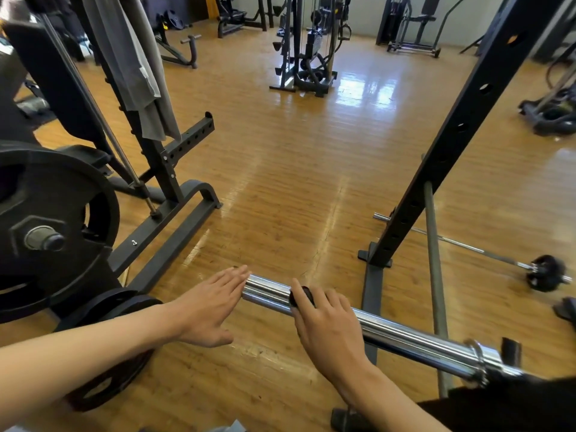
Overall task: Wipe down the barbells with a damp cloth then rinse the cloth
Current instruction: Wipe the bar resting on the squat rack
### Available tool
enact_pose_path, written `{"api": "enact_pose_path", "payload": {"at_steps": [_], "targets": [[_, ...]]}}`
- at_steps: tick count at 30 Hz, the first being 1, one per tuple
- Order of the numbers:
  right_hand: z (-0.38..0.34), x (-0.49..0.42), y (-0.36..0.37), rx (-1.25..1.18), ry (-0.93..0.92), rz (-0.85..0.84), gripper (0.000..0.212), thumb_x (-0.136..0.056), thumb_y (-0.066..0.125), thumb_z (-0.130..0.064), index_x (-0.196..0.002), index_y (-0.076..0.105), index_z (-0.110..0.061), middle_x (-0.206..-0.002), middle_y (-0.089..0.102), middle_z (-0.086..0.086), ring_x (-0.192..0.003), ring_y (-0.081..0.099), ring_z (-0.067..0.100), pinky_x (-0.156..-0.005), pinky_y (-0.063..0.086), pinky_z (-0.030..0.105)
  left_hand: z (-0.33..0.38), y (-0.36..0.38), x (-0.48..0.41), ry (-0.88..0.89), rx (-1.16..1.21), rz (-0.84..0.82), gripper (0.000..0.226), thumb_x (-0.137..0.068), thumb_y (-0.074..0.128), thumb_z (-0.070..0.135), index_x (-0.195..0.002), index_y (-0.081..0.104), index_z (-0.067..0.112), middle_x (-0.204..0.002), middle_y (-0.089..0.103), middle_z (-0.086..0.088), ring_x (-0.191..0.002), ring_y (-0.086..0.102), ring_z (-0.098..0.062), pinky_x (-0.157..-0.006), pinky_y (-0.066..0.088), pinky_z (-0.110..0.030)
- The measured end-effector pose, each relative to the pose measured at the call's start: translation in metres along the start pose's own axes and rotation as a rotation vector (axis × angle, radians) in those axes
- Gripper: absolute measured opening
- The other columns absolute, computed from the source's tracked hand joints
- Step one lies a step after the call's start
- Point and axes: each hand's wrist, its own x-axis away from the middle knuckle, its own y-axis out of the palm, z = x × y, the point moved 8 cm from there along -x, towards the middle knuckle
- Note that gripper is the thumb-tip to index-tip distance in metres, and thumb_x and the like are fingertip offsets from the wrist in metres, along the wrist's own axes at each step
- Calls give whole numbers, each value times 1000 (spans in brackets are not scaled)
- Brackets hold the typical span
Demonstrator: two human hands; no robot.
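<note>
The chrome barbell sleeve [405, 335] runs level from the middle of the view to the lower right, above the wooden floor [280, 182]. The left hand [212, 307] lies flat, fingers straight, with its fingertips against the sleeve's free end, while the right hand [327, 332] curls over the sleeve, pinching a small black object [304, 295] on it. A black weight plate [56, 229] stands at left, a rack upright [452, 145] at right, with a thinner barbell [467, 247] on the floor behind.

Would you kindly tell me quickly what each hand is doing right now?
Left hand: open, fingertips touching the shiny chrome barbell sleeve.
Right hand: pinching a small dark object on that sleeve.
</note>
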Motion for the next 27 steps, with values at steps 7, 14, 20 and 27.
{"api": "enact_pose_path", "payload": {"at_steps": [7, 14, 20, 27], "targets": [[-7, -44, -2, -46, 214, -77, 19, -88, 68, -27, -71, 63, -20, -60, 61, 0, -51, 58, 25, -49, 32, 30, -2, -9, -10, -50, 137, 23, 112, -83, 45, 65, -156, -19, 9, -164, -23, -7, -150, -26, -16, -120, -16, -29], [-42, -76, 12, -247, 115, -152, 44, -102, 26, -39, -96, 65, -18, -87, 70, 5, -74, 67, 32, -59, 40, 34, 3, -19, -6, -75, 168, 55, 110, -84, 52, 58, -158, -12, 7, -167, -15, -7, -151, -22, -15, -112, -23, -21], [61, 9, -23, -140, 226, -260, 39, -106, 22, -44, -99, 56, -28, -84, 62, -8, -76, 63, 18, -68, 54, 38, 0, -7, -7, -44, 160, 71, 110, -85, 45, 65, -157, -15, 8, -166, -20, -6, -149, -28, -12, -114, -24, -18], [66, -1, -19, -76, 299, -387, 27, -102, 35, -24, -85, 56, -21, -81, 60, -3, -72, 60, 24, -58, 48, 36, 2, -13, -9, -23, 136, 78, 109, -83, 39, 66, -156, -17, 6, -165, -20, -9, -150, -28, -15, -115, -23, -20]]}}
